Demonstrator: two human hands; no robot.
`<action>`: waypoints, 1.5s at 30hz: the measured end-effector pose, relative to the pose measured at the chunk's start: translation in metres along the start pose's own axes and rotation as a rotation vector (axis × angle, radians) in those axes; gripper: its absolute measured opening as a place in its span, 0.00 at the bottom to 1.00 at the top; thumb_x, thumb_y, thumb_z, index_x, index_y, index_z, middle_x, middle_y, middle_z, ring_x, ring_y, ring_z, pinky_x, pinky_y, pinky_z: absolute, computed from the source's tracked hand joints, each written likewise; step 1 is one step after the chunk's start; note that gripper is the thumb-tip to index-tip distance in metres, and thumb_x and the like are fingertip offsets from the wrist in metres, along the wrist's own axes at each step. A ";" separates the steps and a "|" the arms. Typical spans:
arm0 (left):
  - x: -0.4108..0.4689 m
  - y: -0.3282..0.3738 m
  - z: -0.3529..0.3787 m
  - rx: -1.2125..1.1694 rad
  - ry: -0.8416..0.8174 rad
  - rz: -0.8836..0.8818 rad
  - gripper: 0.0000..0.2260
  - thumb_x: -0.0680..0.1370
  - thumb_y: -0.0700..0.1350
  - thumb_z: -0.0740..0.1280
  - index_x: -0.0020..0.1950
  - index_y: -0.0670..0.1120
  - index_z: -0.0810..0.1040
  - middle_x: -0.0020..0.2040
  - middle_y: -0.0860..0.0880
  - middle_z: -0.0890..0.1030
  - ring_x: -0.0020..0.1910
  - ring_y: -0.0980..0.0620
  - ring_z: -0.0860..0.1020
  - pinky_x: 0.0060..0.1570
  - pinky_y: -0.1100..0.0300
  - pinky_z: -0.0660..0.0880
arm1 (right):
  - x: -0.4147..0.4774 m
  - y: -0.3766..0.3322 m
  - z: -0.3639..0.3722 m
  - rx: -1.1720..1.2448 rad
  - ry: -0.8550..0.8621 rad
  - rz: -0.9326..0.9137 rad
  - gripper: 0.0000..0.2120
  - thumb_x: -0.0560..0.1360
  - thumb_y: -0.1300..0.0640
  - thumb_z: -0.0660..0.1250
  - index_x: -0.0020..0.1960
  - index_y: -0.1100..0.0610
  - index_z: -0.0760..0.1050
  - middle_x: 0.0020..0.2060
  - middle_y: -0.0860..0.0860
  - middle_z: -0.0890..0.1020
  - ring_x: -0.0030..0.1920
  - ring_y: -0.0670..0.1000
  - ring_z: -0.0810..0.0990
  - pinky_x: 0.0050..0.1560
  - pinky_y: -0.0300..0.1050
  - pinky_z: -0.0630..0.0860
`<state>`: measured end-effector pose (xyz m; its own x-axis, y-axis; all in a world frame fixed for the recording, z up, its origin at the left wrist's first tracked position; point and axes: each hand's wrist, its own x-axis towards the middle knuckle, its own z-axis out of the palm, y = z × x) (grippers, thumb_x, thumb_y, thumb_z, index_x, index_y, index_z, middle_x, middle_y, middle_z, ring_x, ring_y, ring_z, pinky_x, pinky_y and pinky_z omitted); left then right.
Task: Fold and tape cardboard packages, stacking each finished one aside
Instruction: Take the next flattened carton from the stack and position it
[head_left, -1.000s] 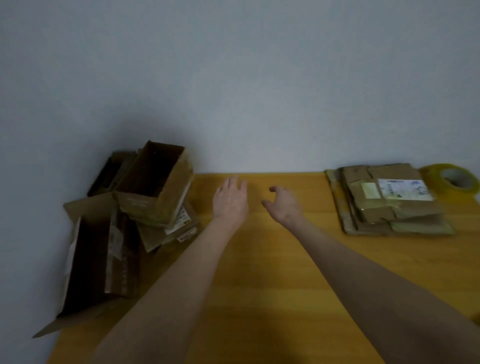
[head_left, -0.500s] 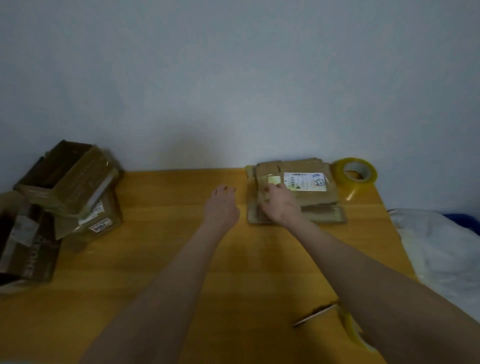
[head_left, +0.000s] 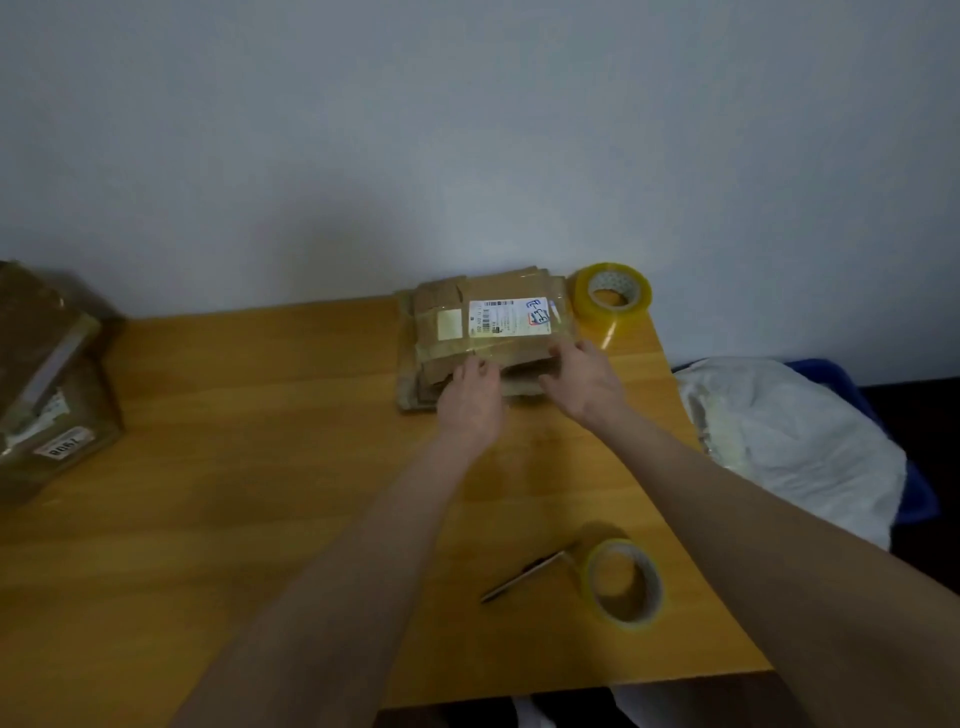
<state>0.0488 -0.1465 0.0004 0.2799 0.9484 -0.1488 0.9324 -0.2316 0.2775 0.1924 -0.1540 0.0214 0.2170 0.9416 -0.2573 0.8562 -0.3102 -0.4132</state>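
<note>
Both hands have closed in on the stack of flattened cardboard packages (head_left: 415, 374) since half a second ago, when my left hand (head_left: 470, 402) lay on the bare wooden surface (head_left: 260, 467) beside it. From my remote seat I see the stack at upper centre of the frame, against the grey wall (head_left: 467, 130). On it lies the top package (head_left: 498, 343), which carries a white shipping label (head_left: 509, 317). My right hand (head_left: 584, 387) grasps that package at its near right corner, fingers (head_left: 563, 353) curled round the edge. The left hand's fingers (head_left: 475, 369) bend against the near edge of the stack; I cannot tell whether they grasp it. A yellowish tape roll (head_left: 613, 296) stands just right of the stack, near the surface's far corner. A second tape roll (head_left: 623, 579) lies at lower right, with a thin dark pen-like tool (head_left: 524, 574) just to its left. Taped cardboard boxes (head_left: 47, 384) sit at the left edge of the frame. At right, off the surface, a white bag (head_left: 779, 431) rests in a blue bin (head_left: 919, 499).
</note>
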 end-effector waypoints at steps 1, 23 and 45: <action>0.001 0.008 0.005 0.003 -0.004 0.001 0.24 0.77 0.44 0.66 0.71 0.46 0.65 0.70 0.43 0.65 0.68 0.45 0.66 0.60 0.52 0.72 | 0.002 0.008 -0.002 0.006 -0.007 0.002 0.23 0.76 0.52 0.65 0.70 0.54 0.67 0.66 0.56 0.69 0.65 0.58 0.69 0.64 0.53 0.71; 0.109 0.054 0.050 -0.064 0.206 -0.427 0.27 0.78 0.48 0.64 0.75 0.45 0.60 0.74 0.43 0.62 0.69 0.42 0.68 0.65 0.44 0.69 | 0.135 0.065 0.000 0.538 -0.143 0.073 0.32 0.75 0.51 0.70 0.73 0.57 0.62 0.68 0.56 0.69 0.65 0.56 0.72 0.58 0.48 0.72; 0.064 0.026 -0.018 -0.673 0.580 -0.511 0.41 0.70 0.63 0.70 0.76 0.48 0.57 0.67 0.47 0.69 0.67 0.48 0.69 0.65 0.45 0.71 | 0.088 0.078 -0.036 0.981 -0.342 -0.033 0.06 0.78 0.61 0.66 0.54 0.54 0.76 0.50 0.50 0.83 0.48 0.47 0.83 0.43 0.40 0.81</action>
<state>0.0870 -0.0879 0.0149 -0.4354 0.8996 0.0332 0.5372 0.2300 0.8115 0.2952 -0.0909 -0.0014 -0.0754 0.9120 -0.4033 0.0684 -0.3987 -0.9145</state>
